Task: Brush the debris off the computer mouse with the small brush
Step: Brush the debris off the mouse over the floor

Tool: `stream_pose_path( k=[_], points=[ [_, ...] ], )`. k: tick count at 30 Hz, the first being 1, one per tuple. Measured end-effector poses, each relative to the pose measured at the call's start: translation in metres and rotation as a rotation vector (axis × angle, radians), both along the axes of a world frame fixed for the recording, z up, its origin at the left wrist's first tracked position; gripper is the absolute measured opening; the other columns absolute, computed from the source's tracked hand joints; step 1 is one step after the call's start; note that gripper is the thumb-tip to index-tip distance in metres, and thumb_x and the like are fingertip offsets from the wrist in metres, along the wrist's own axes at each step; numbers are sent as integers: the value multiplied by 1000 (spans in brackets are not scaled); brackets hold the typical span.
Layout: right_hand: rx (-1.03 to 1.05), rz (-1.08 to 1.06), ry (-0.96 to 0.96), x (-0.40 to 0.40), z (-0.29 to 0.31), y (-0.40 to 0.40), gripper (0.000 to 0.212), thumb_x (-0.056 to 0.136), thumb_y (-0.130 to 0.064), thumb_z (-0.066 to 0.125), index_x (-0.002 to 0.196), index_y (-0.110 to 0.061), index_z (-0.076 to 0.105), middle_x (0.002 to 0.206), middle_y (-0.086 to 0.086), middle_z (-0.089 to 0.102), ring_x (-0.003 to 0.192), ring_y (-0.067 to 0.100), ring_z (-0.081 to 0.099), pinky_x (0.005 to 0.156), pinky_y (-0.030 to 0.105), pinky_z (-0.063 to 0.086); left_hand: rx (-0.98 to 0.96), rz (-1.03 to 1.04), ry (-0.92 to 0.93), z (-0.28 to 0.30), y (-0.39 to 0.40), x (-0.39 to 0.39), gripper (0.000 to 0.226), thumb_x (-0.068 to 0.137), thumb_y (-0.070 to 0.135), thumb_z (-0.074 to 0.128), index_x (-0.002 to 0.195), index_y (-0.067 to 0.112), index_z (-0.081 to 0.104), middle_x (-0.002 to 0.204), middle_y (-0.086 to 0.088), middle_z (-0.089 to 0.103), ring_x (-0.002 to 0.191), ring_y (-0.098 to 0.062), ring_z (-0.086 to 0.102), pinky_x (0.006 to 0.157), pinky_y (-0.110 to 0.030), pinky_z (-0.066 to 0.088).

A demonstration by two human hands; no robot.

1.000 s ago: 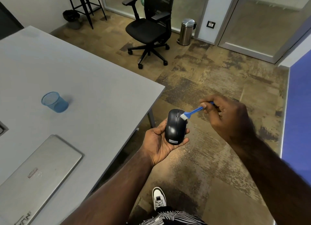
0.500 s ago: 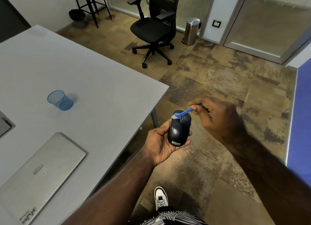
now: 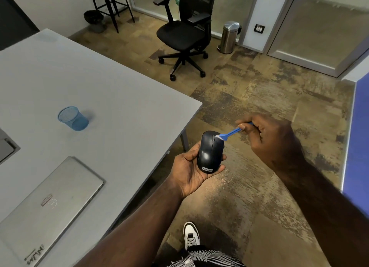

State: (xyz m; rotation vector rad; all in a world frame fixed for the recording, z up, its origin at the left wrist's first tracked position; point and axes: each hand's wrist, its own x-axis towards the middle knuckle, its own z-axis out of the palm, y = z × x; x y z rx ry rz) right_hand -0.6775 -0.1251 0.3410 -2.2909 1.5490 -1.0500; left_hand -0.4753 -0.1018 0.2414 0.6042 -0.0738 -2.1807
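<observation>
Brushing mouse, mid-frame

Black computer mouse (image 3: 210, 152) cradled in left hand (image 3: 191, 172), fingers curled round it – centre of frame, off table (image 3: 99, 99) edge. Small blue brush (image 3: 229, 134) pinched by right hand (image 3: 273, 139), bristles touching mouse nr scroll wheel. Blue mesh cup (image 3: 72, 118) left; laptop (image 3: 46, 204) lower left.

Mottled brown-tan carpet floor (image 3: 249, 91). Large pale grey rectangular table (image 3: 111, 99) at left. Black mesh-backed swivel office chair (image 3: 185, 33) on castors beyond the table corner, near a small brushed-steel pedal bin (image 3: 229, 37). Frosted glass partitions (image 3: 319, 27) behind; blue wall panel (image 3: 359, 137) at right
</observation>
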Motion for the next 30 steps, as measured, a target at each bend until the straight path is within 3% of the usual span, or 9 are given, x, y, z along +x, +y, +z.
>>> stream_pose_path(
  k=[5,9,12,17,21,25,27,30],
  points=[
    [39,12,-3,-5,-3,-1,13,95,-13,63,103,-11,73,85,0,74,69,7,66,59,6,45,36,25,21,-4,-1,3,46,96,21,35,136,7,52,138,-29,50,115,-47,58,93,-56,49],
    [30,63,-23,-4,-2,2,13,94,-11,64,103,-10,73,87,1,74,71,9,68,60,17,54,58,60,21,-3,-3,2,50,93,22,39,141,7,46,139,-28,50,118,-47,56,91,-58,51],
    [25,189,17,3,-3,10,13,92,-12,63,99,-9,74,86,-5,72,69,1,62,61,9,48,75,86,6,-5,-5,1,53,91,22,42,142,8,44,141,-27,49,126,-46,50,88,-60,51],
    [-32,98,-40,7,-2,11,12,93,-8,66,101,-6,74,83,2,74,70,14,69,59,23,54,67,85,30,-6,-4,1,53,90,23,44,140,5,45,132,-29,55,112,-46,61,93,-59,49],
    [19,244,49,15,-6,17,12,91,-11,66,100,-9,74,85,2,74,71,12,68,61,25,54,59,108,5,-7,-5,0,57,89,23,46,142,6,43,139,-26,51,119,-43,58,95,-60,48],
    [29,51,-11,8,-12,9,13,94,-12,64,104,-10,72,81,1,72,65,11,68,53,20,54,103,119,35,-3,-5,5,51,89,25,45,135,3,52,135,-27,54,110,-46,62,91,-58,50],
    [48,-101,-90,2,-15,0,14,96,-18,62,105,-15,72,75,-8,68,60,0,64,52,10,49,134,124,38,-1,-4,11,48,90,27,45,127,0,59,133,-27,56,108,-46,62,94,-57,48],
    [180,-214,-394,1,-25,-12,12,95,-19,64,97,-29,71,66,-15,68,60,1,67,57,11,51,108,155,-31,2,-3,19,46,89,28,50,122,-2,63,124,-28,61,106,-44,63,93,-53,49]
  ],
)
